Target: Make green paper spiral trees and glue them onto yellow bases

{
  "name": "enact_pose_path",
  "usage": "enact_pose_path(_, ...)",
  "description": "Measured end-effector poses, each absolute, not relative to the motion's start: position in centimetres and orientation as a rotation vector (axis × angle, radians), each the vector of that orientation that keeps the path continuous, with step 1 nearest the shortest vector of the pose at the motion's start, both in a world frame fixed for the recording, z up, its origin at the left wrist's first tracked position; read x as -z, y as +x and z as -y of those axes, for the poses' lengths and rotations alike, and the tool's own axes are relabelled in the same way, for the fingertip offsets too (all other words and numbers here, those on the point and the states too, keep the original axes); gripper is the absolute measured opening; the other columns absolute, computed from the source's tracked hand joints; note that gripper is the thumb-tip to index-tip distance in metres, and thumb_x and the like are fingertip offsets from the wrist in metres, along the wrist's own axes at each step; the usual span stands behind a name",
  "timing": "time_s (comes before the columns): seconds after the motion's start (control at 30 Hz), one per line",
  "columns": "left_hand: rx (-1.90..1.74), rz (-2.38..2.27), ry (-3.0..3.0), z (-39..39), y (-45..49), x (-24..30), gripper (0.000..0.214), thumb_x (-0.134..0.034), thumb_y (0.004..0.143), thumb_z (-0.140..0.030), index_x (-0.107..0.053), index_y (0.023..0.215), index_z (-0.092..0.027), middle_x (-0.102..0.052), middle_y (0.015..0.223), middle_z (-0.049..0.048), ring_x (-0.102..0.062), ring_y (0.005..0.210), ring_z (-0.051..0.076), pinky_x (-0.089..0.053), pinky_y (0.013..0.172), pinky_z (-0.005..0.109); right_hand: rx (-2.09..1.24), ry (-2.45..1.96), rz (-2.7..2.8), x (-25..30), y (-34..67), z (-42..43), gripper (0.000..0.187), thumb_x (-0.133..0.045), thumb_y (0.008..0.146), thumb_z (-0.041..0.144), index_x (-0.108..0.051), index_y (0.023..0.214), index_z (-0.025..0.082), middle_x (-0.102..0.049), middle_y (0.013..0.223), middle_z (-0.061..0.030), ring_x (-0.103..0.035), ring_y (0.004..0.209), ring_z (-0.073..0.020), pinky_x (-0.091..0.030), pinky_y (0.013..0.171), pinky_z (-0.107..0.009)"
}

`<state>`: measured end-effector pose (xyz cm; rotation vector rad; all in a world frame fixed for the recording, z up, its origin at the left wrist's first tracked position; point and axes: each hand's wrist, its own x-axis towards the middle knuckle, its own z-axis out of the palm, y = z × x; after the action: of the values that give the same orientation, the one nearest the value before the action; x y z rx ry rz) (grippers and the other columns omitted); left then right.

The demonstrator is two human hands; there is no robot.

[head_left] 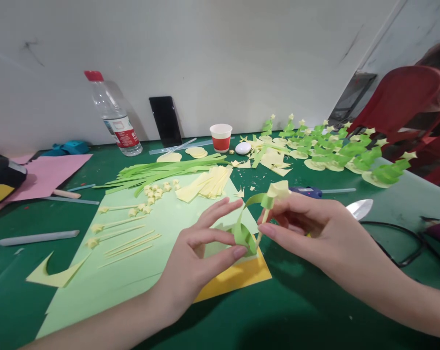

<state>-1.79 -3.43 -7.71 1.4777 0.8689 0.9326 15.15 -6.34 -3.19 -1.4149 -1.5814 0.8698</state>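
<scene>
My left hand (201,253) pinches a curled green paper strip (244,233) between thumb and forefinger, its other fingers spread. In my right hand (314,228) a thin pale stick (264,218) is gripped, topped by a yellow paper star (279,188). The strip's upper end wraps round the stick just under the star. Below my hands lie light green paper sheets (132,272) and an orange sheet (237,279). Left of my left hand are star-topped sticks (121,222), bare sticks (128,248) and a cluster of small paper stars (156,193).
Green strips (161,170) and pale yellow strips (208,183) lie behind my hands. Finished paper trees (332,146) stand at the back right. A water bottle (117,121), a phone (166,121) and a paper cup (220,138) line the wall. A glue gun (305,192) and black cable (395,262) lie right.
</scene>
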Motion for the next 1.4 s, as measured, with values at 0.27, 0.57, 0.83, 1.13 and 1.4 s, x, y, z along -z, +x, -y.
enact_pose_path(0.27,-0.823,-0.721,1.280,3.8,-1.5,7.5,0.012,-0.069,0.070,-0.014,-0.075,0.068,-0.024,-0.071,0.091,0.0019,-0.064,0.084,0.018,-0.052,0.074,0.028,-0.939,-1.391,1.572,3.7,15.1,6.3,0.015,-0.060,0.068,0.030,-0.056,0.057,0.020,-0.046,0.053,0.0015,-0.037,0.048,-0.0098,-0.028,0.042,-0.023)
enact_pose_path(0.57,-0.717,-0.710,1.241,4.2,-1.4,7.6,0.015,-0.069,0.068,-0.010,-0.076,0.068,-0.023,-0.071,0.073,-0.0019,-0.064,0.073,0.012,-0.051,0.072,0.020,-1.206,-1.390,1.390,4.9,14.6,6.5,0.016,-0.061,0.067,0.031,-0.058,0.058,0.018,-0.052,0.055,0.0009,-0.043,0.050,-0.0090,-0.035,0.045,-0.020)
enact_pose_path(0.83,-0.719,-0.680,1.132,4.4,-1.3,7.6,0.017,-0.068,0.068,-0.008,-0.076,0.067,-0.023,-0.072,0.071,-0.0032,-0.064,0.068,0.009,-0.051,0.064,0.013,-1.026,-1.413,1.538,5.0,14.7,6.4,0.013,-0.058,0.067,0.028,-0.061,0.058,0.020,-0.050,0.054,0.0006,-0.041,0.048,-0.0091,-0.033,0.040,-0.020)
enact_pose_path(1.13,-0.709,-0.695,1.068,4.6,-1.6,7.9,0.016,-0.070,0.067,-0.008,-0.075,0.062,-0.023,-0.074,0.076,-0.0034,-0.067,0.072,0.009,-0.054,0.067,0.013,-0.138,-1.300,1.652,4.6,15.5,5.8,0.010,-0.059,0.070,0.014,-0.061,0.064,0.021,-0.056,0.057,0.0015,-0.043,0.046,-0.0074,-0.033,0.036,-0.019)
enact_pose_path(1.4,-0.659,-0.713,1.134,4.5,-1.3,7.4,0.019,-0.069,0.068,-0.007,-0.076,0.064,-0.025,-0.074,0.078,-0.0032,-0.067,0.073,0.010,-0.053,0.063,0.011,-0.138,-1.285,1.701,4.9,15.3,6.2,0.010,-0.059,0.074,0.011,-0.062,0.071,0.021,-0.056,0.060,0.0022,-0.048,0.046,-0.0070,-0.038,0.037,-0.019)
